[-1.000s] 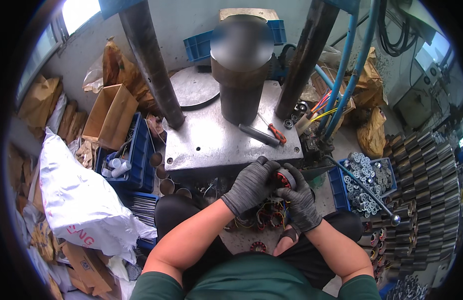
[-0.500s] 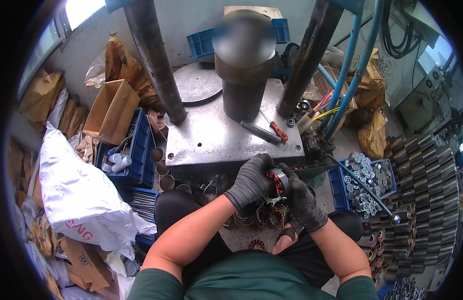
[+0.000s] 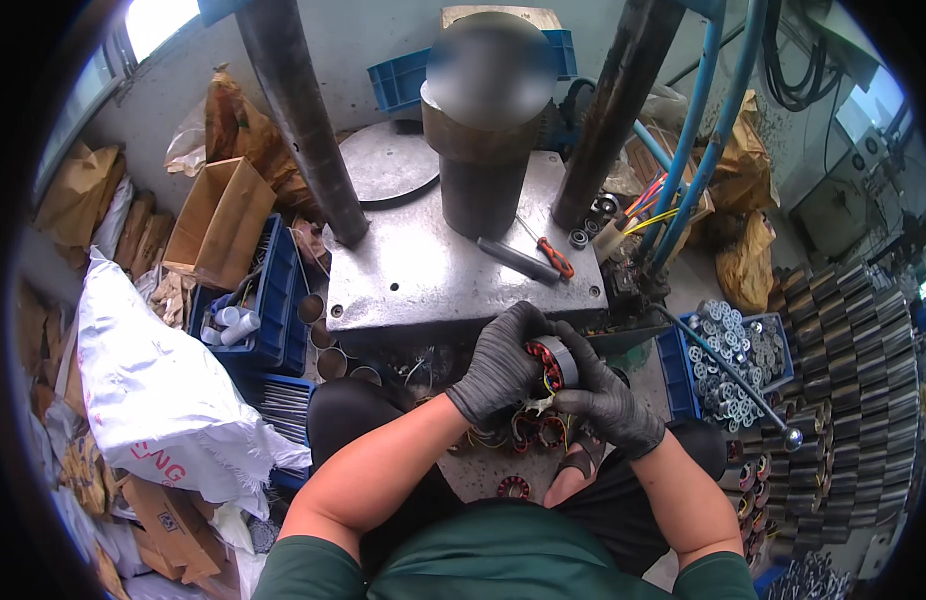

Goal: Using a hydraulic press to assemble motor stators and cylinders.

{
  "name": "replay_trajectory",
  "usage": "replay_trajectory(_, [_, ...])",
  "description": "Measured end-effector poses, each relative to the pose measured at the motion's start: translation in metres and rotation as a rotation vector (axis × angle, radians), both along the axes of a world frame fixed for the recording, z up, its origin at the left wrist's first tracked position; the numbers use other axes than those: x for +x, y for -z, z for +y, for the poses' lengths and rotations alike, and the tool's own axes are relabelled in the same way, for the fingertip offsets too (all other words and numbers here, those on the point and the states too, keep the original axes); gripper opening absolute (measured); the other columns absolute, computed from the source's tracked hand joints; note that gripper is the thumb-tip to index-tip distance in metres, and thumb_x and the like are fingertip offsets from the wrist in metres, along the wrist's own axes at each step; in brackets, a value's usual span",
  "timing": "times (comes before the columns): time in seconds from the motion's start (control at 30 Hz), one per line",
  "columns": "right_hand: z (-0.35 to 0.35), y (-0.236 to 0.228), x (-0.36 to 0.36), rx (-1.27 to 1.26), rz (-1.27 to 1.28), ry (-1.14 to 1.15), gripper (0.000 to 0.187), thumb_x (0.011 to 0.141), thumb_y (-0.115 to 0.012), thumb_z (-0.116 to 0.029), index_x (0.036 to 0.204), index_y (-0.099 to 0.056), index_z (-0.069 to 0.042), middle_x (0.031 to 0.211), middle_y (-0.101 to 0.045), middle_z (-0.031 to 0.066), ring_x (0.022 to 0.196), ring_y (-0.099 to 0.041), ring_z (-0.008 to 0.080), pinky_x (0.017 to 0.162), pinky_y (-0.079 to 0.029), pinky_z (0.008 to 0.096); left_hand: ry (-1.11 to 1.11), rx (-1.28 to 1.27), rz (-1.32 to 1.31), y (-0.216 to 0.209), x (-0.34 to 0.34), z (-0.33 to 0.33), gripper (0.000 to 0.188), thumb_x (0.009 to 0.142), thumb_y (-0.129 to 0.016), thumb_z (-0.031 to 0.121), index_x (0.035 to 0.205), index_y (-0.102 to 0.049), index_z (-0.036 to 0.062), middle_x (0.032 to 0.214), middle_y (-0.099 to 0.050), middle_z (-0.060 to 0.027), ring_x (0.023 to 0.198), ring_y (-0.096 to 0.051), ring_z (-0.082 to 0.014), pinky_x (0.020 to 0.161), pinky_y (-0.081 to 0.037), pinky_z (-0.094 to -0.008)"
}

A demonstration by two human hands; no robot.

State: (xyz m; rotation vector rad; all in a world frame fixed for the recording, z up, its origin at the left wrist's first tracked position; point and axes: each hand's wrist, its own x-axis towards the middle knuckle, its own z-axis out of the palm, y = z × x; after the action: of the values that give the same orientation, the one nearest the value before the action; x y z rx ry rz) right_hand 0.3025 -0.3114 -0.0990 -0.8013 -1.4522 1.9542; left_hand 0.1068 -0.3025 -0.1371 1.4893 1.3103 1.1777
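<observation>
"Where's the stator?"
"Between the gloved hands, before the metal plate. The right hand grips its rim; the left hand meets its red-wound face, fingertips hidden, grip impossible to tell."
"Beyond?"
"The column's top is blurred."
"Writing?"
"Red lettering on the white sack, partly lost in folds."

The left grip and right grip wear grey, ribbed knit gloves; the shirt is dark green, short-sleeved. The trousers are black; one foot wears a dark-strapped sandal.
</observation>
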Motion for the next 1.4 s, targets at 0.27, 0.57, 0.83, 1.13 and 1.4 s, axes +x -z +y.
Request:
replay_trajectory(0.27, [0.004, 0.032, -0.006, 0.332, -0.244, 0.131, 0.093, 0.084, -0.08, -0.013, 0.163, -0.031, -0.008, 0.154, -0.045, 0.0148, 0.142, -0.045, 0.0239, 0.118, -0.039, 0.0373, -0.086, -0.03, 0.185, 0.007, 0.005, 0.002, 0.044, 0.073, -0.079, -0.002, 0.114, -0.062, 0.0033, 0.104, -0.071, -0.0123, 0.098, -0.068, -0.0183, 0.091, -0.056, -0.0348])
replay_trajectory(0.57, [0.016, 0.013, -0.003, -0.139, 0.219, 0.26, 0.074, 0.074, -0.063, -0.007, 0.146, -0.052, 0.004, 0.129, -0.067, 0.0128, 0.113, -0.068, 0.0207, 0.104, -0.054, 0.0343, 0.162, 0.081, -0.481, -0.017, -0.005, -0.016, 0.066, 0.084, -0.083, 0.008, 0.142, -0.054, 0.0014, 0.129, -0.062, -0.0142, 0.125, -0.061, -0.0246, 0.104, -0.052, -0.0371])
replay_trajectory(0.83, [0.014, 0.002, -0.001, -0.147, 0.237, 0.256, 0.06, 0.076, -0.06, -0.014, 0.134, -0.061, 0.003, 0.12, -0.068, 0.0103, 0.109, -0.066, 0.0189, 0.101, -0.054, 0.0327, 0.294, 0.634, 0.662, -0.05, -0.018, -0.025, 0.073, 0.069, -0.092, 0.025, 0.133, -0.062, 0.007, 0.145, -0.052, -0.0225, 0.123, -0.061, -0.04, 0.103, -0.053, -0.0454])
replay_trajectory(1.13, [0.011, -0.005, 0.012, -0.011, 0.18, 0.205, 0.069, 0.075, -0.063, -0.008, 0.143, -0.056, 0.003, 0.12, -0.068, 0.0093, 0.109, -0.064, 0.0169, 0.1, -0.052, 0.0311, 0.25, 0.644, 0.945, -0.083, -0.001, -0.025, 0.054, 0.08, -0.082, 0.018, 0.13, -0.066, 0.0076, 0.13, -0.063, -0.0215, 0.099, -0.072, -0.037, 0.089, -0.059, -0.0446])
replay_trajectory(1.4, [0.008, -0.043, 0.012, -0.014, 0.562, 0.178, 0.088, 0.087, -0.07, -0.008, 0.162, -0.024, -0.012, 0.139, -0.057, 0.0135, 0.116, -0.063, 0.0194, 0.096, -0.053, 0.0344, 0.273, 0.74, 1.034, -0.17, 0.003, -0.011, 0.055, 0.084, -0.08, 0.018, 0.133, -0.063, 0.0012, 0.125, -0.064, -0.0193, 0.101, -0.071, -0.037, 0.091, -0.058, -0.0435])
